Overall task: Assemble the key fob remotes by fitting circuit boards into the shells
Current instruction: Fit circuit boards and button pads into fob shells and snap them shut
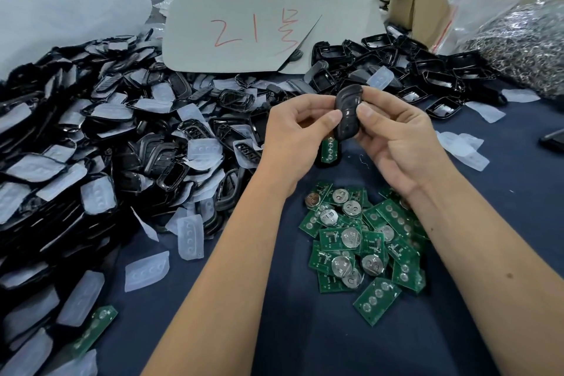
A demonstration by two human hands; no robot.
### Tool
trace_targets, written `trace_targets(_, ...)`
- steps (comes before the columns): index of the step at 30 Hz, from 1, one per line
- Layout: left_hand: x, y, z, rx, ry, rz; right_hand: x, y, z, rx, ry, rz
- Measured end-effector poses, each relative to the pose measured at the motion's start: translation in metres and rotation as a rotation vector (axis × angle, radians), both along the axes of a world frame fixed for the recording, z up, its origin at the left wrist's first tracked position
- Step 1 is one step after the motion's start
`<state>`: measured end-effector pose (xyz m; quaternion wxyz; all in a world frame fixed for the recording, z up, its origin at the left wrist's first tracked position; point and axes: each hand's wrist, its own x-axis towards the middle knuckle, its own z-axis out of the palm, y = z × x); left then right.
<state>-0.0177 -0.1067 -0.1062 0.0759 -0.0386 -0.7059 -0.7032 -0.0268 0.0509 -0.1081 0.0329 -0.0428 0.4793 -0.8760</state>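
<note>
A black key fob shell (348,110) is held upright above the table's middle. My left hand (297,134) pinches its left side with thumb and fingers. My right hand (393,134) grips its right side, thumb on the front. Just below the hands a shell with a green circuit board (329,149) in it lies on the dark cloth. A heap of green circuit boards (363,247), some with round coin-cell holders, sits between my forearms. A big pile of black shells and translucent rubber pads (100,146) fills the left side.
More empty black shells (427,70) lie at the back right. A grey card with red writing (268,27) stands behind them. A cardboard box (424,6) and a bag of metal rings (525,40) are at the far right. One circuit board (94,330) lies at the lower left.
</note>
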Motion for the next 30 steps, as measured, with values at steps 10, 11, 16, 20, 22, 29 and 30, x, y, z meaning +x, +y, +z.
trace_targets(10,0.004,0.003,0.010,0.052,-0.081,-0.053,-0.002,0.002,-0.001,0.008,0.032,-0.033)
trace_targets(11,0.004,0.003,0.010,0.047,-0.069,-0.036,-0.002,0.002,-0.001,0.028,0.044,-0.052)
trace_targets(16,-0.001,-0.001,0.005,-0.414,0.201,0.135,0.000,-0.005,-0.003,0.299,0.152,-0.130)
trace_targets(20,0.003,0.006,0.003,-0.585,0.380,0.205,-0.001,-0.010,-0.004,0.310,0.134,-0.163)
trace_targets(22,0.004,0.005,0.004,-0.600,0.394,0.177,-0.001,-0.011,-0.004,0.238,0.100,-0.143)
trace_targets(29,0.001,-0.016,0.007,-0.604,0.175,0.271,-0.004,0.001,0.000,-0.064,-0.024,-0.072)
trace_targets(30,0.000,-0.018,0.006,-0.712,0.136,0.290,-0.005,0.002,0.000,-0.085,-0.041,-0.058)
